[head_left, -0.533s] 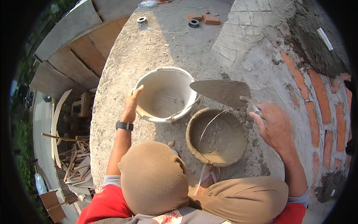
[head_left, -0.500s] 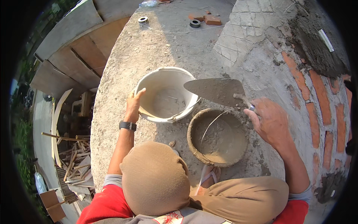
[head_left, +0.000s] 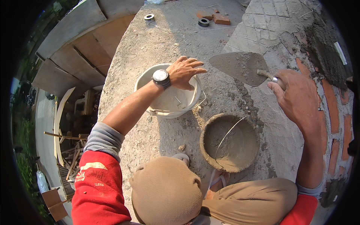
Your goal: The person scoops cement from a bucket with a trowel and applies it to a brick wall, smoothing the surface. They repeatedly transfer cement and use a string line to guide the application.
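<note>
My left hand (head_left: 185, 73) reaches across the white bucket (head_left: 195, 92), fingers stretched out and apart, holding nothing. A watch sits on that wrist. Whether the hand touches the far rim, I cannot tell. The bucket has a wire handle, and a small pale stick lies inside it. In my right hand (head_left: 298, 95) is the handle of a trowel (head_left: 240, 66). Its broad, mortar-smeared blade points left, apart from the bucket. Nearer to me stands a mortar-coated bucket (head_left: 204, 148) with a thin wire handle and a grey wet residue inside.
Two wire spools, one silver (head_left: 149, 18) and one black (head_left: 203, 22), lie at the far side near broken bricks (head_left: 221, 18). A partly plastered brick wall (head_left: 330, 97) rises on the right. The slab's edge drops on the left toward scrap wood (head_left: 75, 159).
My left hand has let go of the white bucket's left side and swung right, over its opening. The trowel has moved right and slightly away from me with my right hand.
</note>
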Demonstrator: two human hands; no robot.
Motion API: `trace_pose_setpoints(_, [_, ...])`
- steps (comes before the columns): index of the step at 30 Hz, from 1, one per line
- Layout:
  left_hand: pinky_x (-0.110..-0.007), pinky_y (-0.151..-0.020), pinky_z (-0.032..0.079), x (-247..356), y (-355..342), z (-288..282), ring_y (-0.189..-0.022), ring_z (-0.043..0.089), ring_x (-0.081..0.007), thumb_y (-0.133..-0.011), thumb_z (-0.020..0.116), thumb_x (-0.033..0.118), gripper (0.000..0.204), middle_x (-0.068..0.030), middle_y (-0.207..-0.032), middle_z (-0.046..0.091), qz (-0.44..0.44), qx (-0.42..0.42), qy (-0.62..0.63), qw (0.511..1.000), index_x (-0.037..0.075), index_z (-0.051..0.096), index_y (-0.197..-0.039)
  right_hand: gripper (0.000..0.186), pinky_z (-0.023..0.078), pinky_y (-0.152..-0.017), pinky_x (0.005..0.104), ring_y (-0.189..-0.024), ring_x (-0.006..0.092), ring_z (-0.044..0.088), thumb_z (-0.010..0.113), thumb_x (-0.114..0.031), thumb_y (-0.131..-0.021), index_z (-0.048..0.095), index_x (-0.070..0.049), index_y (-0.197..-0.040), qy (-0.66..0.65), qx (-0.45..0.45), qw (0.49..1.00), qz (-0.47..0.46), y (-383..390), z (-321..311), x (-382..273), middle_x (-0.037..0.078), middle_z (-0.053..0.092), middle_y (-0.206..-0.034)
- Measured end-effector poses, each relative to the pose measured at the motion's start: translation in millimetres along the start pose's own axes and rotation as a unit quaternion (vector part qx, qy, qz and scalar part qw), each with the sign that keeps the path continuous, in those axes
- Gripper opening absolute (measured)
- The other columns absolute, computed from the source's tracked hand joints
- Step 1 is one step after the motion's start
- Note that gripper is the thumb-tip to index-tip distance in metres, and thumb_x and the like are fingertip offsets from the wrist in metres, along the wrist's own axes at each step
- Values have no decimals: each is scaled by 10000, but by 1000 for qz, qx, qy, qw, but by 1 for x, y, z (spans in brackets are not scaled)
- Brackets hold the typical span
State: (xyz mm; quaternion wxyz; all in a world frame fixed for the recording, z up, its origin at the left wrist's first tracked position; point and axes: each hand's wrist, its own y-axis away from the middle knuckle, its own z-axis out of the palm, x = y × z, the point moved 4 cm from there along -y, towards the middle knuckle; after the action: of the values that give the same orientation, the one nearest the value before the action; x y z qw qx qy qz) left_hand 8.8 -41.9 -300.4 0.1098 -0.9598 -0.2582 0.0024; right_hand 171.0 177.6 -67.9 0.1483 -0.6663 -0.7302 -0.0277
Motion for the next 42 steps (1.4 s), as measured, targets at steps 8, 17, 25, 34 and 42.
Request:
trace_pose_setpoints(8, [-451, -749, 585, -52, 0, -21, -924, 744, -339, -964, 683, 342, 377, -129, -1044, 776, -26, -121, 71, 990, 170, 668, -1299, 296, 511, -851, 449, -922, 311, 668, 737, -325, -943, 754, -52, -1057, -8, -11, 993, 118, 21, -11, 34, 151, 717, -965])
trace_pose_setpoints(17, [-496, -767, 590, -34, 97, -26, -842, 747, -438, -932, 648, 127, 539, -288, -892, 725, -428, 116, 218, 869, 70, 478, -1440, 277, 518, -818, 446, -877, 313, 676, 761, -293, -919, 744, -29, -1002, -36, -28, 997, 55, 0, 9, 19, 139, 710, -941])
trace_pose_setpoints(25, [-399, -780, 573, 22, 72, -29, -852, 711, -311, -829, 697, 70, 524, -209, -1047, 695, -437, 222, 175, 853, 58, 656, -1351, 195, 543, -785, 426, -864, 287, 723, 729, -239, -919, 749, -50, -963, -8, -32, 997, -75, -13, 53, -24, 134, 721, -896])
trace_pose_setpoints(34, [-416, -879, 579, 21, 89, -41, -960, 711, -354, -794, 671, 43, 471, -186, -1108, 671, -394, 320, 136, 851, 7, 701, -1263, 93, 544, -720, 403, -816, 277, 732, 707, -147, -874, 750, -73, -840, -10, 29, 993, -113, -10, 66, -20, 120, 719, -802])
trace_pose_setpoints(42, [-461, -887, 562, 43, 136, -43, -959, 707, -425, -790, 629, 50, 492, -234, -1121, 713, -428, 369, 149, 811, 11, 676, -1278, 86, 556, -769, 387, -851, 244, 757, 719, -127, -876, 768, -78, -824, -35, 5, 988, -152, -6, 66, -38, 125, 753, -849])
